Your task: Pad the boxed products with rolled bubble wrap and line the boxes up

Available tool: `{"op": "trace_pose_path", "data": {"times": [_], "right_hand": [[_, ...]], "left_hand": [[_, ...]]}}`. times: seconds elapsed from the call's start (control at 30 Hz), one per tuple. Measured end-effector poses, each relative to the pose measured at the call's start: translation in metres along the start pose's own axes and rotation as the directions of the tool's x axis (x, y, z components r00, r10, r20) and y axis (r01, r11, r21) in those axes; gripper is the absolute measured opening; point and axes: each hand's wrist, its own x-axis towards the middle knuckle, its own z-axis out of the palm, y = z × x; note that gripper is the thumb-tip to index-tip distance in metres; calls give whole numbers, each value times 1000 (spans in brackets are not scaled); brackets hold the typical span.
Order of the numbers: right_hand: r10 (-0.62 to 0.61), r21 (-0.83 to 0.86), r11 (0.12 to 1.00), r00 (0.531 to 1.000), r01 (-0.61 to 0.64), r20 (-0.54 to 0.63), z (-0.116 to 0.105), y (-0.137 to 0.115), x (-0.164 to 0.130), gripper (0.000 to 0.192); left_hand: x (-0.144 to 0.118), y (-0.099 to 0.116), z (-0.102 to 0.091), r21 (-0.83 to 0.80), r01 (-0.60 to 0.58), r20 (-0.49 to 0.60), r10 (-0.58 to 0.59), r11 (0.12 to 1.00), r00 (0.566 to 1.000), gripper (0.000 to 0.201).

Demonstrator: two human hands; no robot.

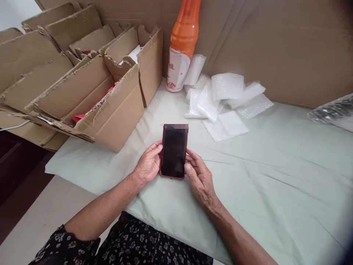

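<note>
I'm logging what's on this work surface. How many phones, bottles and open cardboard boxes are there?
Phone, in both hands: 1
Bottle, orange: 1
Open cardboard boxes, clearly separate: 2
Total: 4

Open cloth-covered surface (275, 176) toward the right and near edges; cardboard boxes (110, 99) block the far-left corner, orange bottle (182, 44) and bubble-wrap bags (223, 99) line the far edge.

Open brown cardboard boxes (82, 84) at left — a tall orange plastic bottle (182, 44) behind — white bubble-wrap pouches (226, 99) on the pale green cloth (275, 176).
</note>
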Motion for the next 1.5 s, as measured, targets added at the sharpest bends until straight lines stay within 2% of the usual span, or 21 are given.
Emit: {"op": "trace_pose_path", "data": {"times": [0.17,0.43,0.67,0.97,1.17,1.27,1.37,1.5], "right_hand": [[-21,-13,1000,1000,21,7,-2,7,-1,57],[-48,-27,998,997,49,56,-1,7,-1,63],[-5,-80,997,998,0,-66,-1,8,1,61],[15,-61,998,997,-20,-77,-3,7,3,59],[8,-15,1000,997,-9,-78,-4,9,6,60],[-1,69,998,997,6,-75,-5,10,8,57],[-4,97,995,997,12,-82,-7,13,10,53],[-5,67,998,997,10,-80,-10,16,12,50]], "left_hand": [[-1,-1,0,8,-27,3,27,1000,1000,23],[-1,0,2,-13,-44,16,44,999,999,19],[2,1,-1,-50,4,-24,-5,999,1000,11],[3,0,-5,-38,-12,-19,11,999,1000,15],[-2,3,-4,-65,10,-49,-13,998,999,9],[-20,5,-16,-73,5,-61,-9,997,998,9],[-54,15,-43,-63,27,-77,-31,998,997,14],[-107,43,-88,-69,5,-240,-22,998,970,16]]}}
